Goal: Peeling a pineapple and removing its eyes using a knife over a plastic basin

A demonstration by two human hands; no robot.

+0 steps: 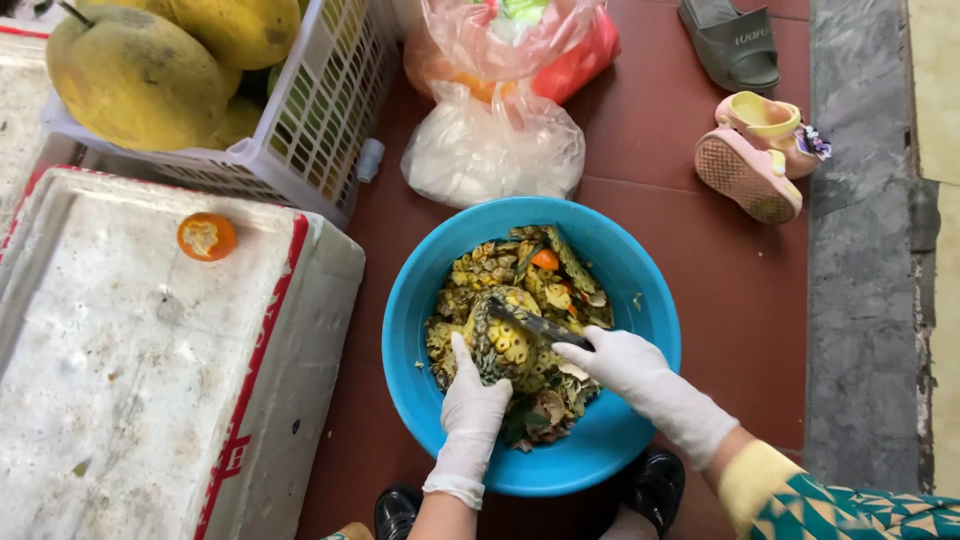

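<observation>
step: paring rind off half-peeled yellow pineapple [503, 342] over round blue plastic basin [420, 300] of peelings | left hand [474, 405] fingers clamped on fruit | right hand [628, 365] fingers clamped on dark knife [535, 323] | next: rotate fruit, shallow strokes

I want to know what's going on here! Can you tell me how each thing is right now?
Pineapple: partly peeled, held over the basin.
Knife: blade lying on the pineapple.
Left hand: gloved, holding the pineapple.
Right hand: gloved, gripping the knife.
Basin: holds a heap of peelings.
Orange fruit: cut open, on the foam box.
Pink shoe: tipped on its side.
</observation>
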